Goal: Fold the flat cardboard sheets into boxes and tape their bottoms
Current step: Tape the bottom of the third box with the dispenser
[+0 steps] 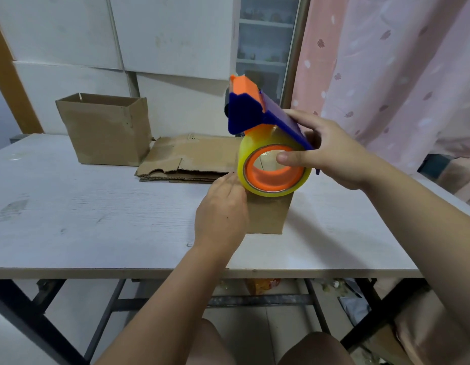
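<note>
Box (pixel 268 214) was stood on bench (pixel 96 206), pressed by left hand (pixel 220 212), fingers straight | tape dispenser (pixel 255 114) was gripped in right hand (pixel 331 151), fingers curled, just over box | risk: tape could be laid crooked if box were let slide.

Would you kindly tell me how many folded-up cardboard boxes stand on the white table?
2. One open-topped brown cardboard box stands back left; the other box sits mid-table, partly hidden behind the left hand and blue-and-orange tape dispenser.
</note>
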`<state>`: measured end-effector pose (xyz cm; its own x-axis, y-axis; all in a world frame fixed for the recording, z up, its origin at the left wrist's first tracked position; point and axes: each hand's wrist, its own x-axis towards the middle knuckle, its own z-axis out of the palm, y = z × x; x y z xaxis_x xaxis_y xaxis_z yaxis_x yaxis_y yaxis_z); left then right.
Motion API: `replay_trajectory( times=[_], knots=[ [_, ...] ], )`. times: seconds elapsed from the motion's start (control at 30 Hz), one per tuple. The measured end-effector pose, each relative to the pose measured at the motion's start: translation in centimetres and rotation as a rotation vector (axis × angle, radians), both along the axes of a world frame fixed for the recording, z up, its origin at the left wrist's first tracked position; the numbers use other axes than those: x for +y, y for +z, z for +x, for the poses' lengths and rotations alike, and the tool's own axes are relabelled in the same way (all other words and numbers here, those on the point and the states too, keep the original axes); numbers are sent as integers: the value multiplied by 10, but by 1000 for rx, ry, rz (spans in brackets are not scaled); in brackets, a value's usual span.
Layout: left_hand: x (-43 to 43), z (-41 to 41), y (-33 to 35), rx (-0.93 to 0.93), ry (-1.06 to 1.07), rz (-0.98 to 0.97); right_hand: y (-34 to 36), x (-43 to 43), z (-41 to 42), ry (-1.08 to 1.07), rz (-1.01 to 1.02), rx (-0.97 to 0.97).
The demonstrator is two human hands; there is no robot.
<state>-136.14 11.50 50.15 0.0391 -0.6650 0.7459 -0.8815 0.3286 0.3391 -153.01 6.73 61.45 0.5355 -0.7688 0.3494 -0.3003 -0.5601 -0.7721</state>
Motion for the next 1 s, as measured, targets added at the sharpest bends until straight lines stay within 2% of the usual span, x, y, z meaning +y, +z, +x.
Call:
replay_trajectory(
  times=[0.23,0.67,0.77,1.0],
  knots=[
    [-5,5,0,-86,-67,-47,5,-9,-31,9,47,-49],
    [-10,10,-3,-217,-75,-46,11,-7,-61,-26,-88,150],
    [-6,11,-1,-169,-84,34,15,-6,-60,1,-104,197],
    [-3,10,-1,-223,-45,18,22,-9,-59,21,-62,237]
  ],
)
